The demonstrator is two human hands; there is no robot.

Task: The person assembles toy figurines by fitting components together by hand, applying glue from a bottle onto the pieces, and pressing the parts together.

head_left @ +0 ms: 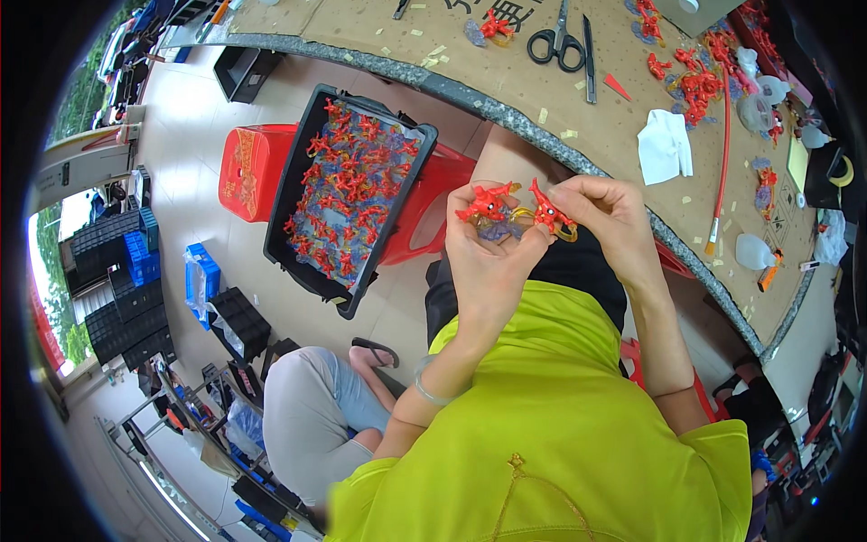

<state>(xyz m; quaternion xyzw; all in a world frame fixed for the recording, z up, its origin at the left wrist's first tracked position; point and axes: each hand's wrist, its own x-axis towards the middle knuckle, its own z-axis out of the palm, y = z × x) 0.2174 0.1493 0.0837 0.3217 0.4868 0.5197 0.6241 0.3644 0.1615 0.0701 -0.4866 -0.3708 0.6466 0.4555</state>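
Observation:
Above my lap, in front of the table edge, both hands are close together. My left hand (pixel 495 257) is closed around a small red figurine (pixel 486 206) with clear purple and yellow parts under it. Between the fingertips of my right hand (pixel 607 210) is a second red figurine (pixel 551 215), with a yellow curved part at its side. The left thumb also touches this second figurine. A black tray (pixel 348 303) to my left holds many similar red figurines on purple bases.
The tray rests on red stools (pixel 257 172). On the cardboard-covered table (pixel 515 81) lie scissors (pixel 558 43), a craft knife (pixel 590 59), a white tissue (pixel 665 146), a long red-handled brush (pixel 725 154) and a heap of red figurines (pixel 700 90). Another person's leg (pixel 312 406) is at lower left.

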